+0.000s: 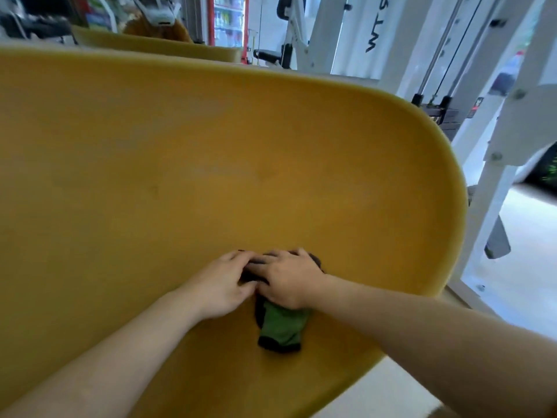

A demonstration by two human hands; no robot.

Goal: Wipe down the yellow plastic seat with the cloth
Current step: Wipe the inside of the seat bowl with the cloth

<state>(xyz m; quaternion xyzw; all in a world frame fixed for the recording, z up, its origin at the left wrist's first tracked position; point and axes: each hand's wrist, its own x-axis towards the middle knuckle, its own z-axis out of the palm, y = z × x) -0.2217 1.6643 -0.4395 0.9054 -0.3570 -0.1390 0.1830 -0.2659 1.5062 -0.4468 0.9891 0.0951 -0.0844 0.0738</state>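
Note:
A large yellow plastic seat (pixel 187 164) fills most of the head view, its curved rim running along the top and right. A green cloth with dark edging (pixel 281 325) lies low in the seat's hollow, near its front. My left hand (pixel 221 286) and my right hand (pixel 287 279) both press down on the cloth's upper, dark part, side by side and touching each other. Their fingers lie fairly flat over the fabric. The cloth's top end is hidden under the hands.
A second yellow seat (pixel 156 45) stands behind the first. White gym machine frames (pixel 500 137) with cables and a weight stack rise at the right, close to the seat's rim. A drinks fridge (pixel 229 19) stands far back. Pale floor shows at the lower right.

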